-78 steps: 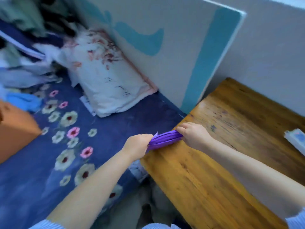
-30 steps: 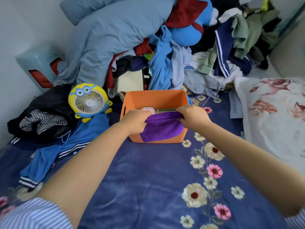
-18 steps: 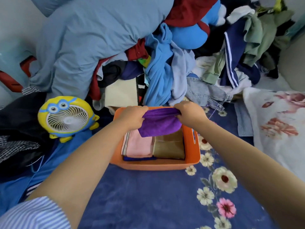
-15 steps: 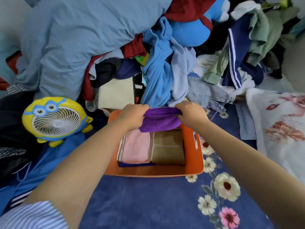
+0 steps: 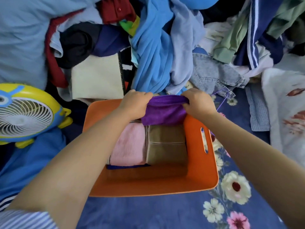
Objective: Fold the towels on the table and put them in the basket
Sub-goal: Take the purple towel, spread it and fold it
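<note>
Purple, plush and folded, the towel (image 5: pixel 165 111) hangs over the far end of the smooth orange basket (image 5: pixel 199 164). Left hand (image 5: pixel 135 104) and right hand (image 5: pixel 198 103) pinch its top corners above flat pink (image 5: pixel 130 146) and tan (image 5: pixel 166 144) towels.

Both arms extended, left hand (image 5: pixel 134 104), right hand (image 5: pixel 197 103), fingers curled, gripping

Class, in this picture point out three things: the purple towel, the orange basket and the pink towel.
purple towel (image 5: pixel 165 113): head view, middle of its hanging fold.
orange basket (image 5: pixel 200 166): head view, its right wall.
pink towel (image 5: pixel 130 146): head view, middle of its top face.
</note>
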`<move>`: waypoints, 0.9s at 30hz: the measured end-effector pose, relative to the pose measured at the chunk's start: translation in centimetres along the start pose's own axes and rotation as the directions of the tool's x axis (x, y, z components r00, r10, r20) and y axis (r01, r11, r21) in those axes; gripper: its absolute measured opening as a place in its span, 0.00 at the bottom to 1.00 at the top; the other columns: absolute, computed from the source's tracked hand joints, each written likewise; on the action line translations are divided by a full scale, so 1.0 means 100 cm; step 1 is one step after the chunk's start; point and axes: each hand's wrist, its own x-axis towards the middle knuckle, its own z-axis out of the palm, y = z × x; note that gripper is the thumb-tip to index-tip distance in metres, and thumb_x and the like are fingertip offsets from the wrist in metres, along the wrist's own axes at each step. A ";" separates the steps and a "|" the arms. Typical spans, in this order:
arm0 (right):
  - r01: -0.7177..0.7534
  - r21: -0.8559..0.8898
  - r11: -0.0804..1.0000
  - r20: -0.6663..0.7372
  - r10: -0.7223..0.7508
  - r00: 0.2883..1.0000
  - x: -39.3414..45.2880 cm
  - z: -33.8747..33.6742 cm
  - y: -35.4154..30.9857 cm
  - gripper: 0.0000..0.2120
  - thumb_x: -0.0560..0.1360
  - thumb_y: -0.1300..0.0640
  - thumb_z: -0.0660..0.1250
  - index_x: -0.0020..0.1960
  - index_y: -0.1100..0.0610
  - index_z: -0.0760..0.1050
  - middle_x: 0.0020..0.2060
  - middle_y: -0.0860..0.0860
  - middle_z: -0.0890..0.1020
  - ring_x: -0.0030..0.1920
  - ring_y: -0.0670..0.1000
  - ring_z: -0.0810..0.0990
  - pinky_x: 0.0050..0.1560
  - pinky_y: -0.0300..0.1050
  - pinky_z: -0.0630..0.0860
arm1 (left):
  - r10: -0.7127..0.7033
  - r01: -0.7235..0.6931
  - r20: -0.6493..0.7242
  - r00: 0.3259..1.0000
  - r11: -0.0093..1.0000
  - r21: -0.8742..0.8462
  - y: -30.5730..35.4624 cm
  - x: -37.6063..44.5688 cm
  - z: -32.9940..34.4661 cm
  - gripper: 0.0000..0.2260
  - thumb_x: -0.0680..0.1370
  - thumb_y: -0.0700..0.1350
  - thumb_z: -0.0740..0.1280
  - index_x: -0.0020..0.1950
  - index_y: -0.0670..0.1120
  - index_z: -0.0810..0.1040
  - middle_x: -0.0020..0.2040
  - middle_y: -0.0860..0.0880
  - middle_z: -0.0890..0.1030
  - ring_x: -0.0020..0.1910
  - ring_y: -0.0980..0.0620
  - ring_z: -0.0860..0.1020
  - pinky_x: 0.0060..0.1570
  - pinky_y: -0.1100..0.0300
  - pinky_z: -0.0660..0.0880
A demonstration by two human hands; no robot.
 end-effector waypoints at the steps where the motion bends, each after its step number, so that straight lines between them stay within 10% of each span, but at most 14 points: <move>1: 0.053 0.012 0.999 -0.050 -0.052 0.997 -0.005 0.002 0.001 0.13 0.66 0.61 0.59 0.45 0.66 0.78 0.41 0.62 0.80 0.43 0.63 0.79 0.36 0.51 0.76 | 0.045 -0.042 -0.074 0.996 0.998 0.049 0.002 -0.003 0.003 0.07 0.69 0.37 0.69 0.45 0.42 0.76 0.40 0.45 0.81 0.40 0.45 0.80 0.37 0.60 0.60; 4: 0.217 -0.109 0.970 -0.108 -0.229 0.968 -0.031 0.015 0.000 0.10 0.55 0.62 0.66 0.36 0.64 0.77 0.32 0.59 0.80 0.33 0.60 0.80 0.22 0.45 0.75 | 0.217 -0.205 -0.188 0.958 0.976 0.079 0.012 -0.025 0.023 0.09 0.63 0.37 0.62 0.37 0.44 0.80 0.27 0.49 0.79 0.26 0.49 0.78 0.27 0.65 0.68; 6: 0.293 -0.215 0.932 0.151 -0.265 0.952 -0.052 0.031 -0.007 0.13 0.58 0.64 0.72 0.42 0.61 0.76 0.41 0.58 0.79 0.43 0.60 0.80 0.29 0.44 0.75 | 0.325 -0.318 -0.100 0.941 0.945 0.080 0.024 -0.047 0.048 0.16 0.64 0.38 0.55 0.40 0.43 0.82 0.27 0.50 0.79 0.26 0.49 0.79 0.27 0.65 0.71; 9: 0.331 -0.275 0.903 0.635 -0.088 0.767 -0.083 0.063 -0.019 0.19 0.73 0.61 0.65 0.63 0.59 0.68 0.62 0.56 0.69 0.63 0.56 0.68 0.53 0.48 0.74 | 0.412 -0.440 0.300 0.860 0.898 0.027 0.046 -0.071 0.081 0.17 0.72 0.35 0.58 0.59 0.40 0.76 0.48 0.43 0.82 0.47 0.44 0.81 0.42 0.55 0.75; 13: 0.367 -0.282 0.886 0.808 0.013 0.589 -0.101 0.087 -0.024 0.26 0.74 0.55 0.65 0.69 0.58 0.62 0.67 0.56 0.65 0.67 0.57 0.65 0.60 0.49 0.70 | 0.375 -0.377 0.548 0.748 0.919 -0.114 0.065 -0.086 0.090 0.20 0.78 0.51 0.62 0.66 0.43 0.70 0.67 0.45 0.72 0.65 0.44 0.72 0.60 0.52 0.69; 18: 0.084 -0.187 0.979 0.680 0.067 0.731 -0.081 0.092 -0.015 0.16 0.77 0.58 0.58 0.65 0.59 0.68 0.63 0.56 0.71 0.63 0.56 0.71 0.59 0.48 0.72 | -0.024 0.122 0.338 0.941 0.954 -0.273 0.060 -0.082 0.100 0.15 0.81 0.51 0.56 0.57 0.42 0.74 0.56 0.45 0.78 0.56 0.46 0.76 0.49 0.56 0.71; 22: -0.256 -0.128 0.958 0.505 0.285 0.815 -0.065 0.108 -0.009 0.24 0.79 0.61 0.56 0.73 0.57 0.55 0.71 0.60 0.58 0.67 0.60 0.67 0.65 0.50 0.69 | -0.491 0.612 0.373 0.787 0.702 -0.365 0.057 -0.066 0.109 0.15 0.80 0.50 0.58 0.61 0.40 0.70 0.56 0.42 0.78 0.55 0.43 0.76 0.45 0.55 0.71; 27: -0.494 0.176 0.852 0.456 0.374 0.808 -0.052 0.128 -0.004 0.27 0.78 0.64 0.54 0.75 0.53 0.53 0.74 0.58 0.52 0.72 0.59 0.59 0.70 0.48 0.60 | -0.536 0.731 0.497 0.682 0.516 -0.447 0.057 -0.049 0.120 0.18 0.79 0.47 0.62 0.65 0.41 0.65 0.57 0.41 0.78 0.57 0.42 0.76 0.50 0.54 0.72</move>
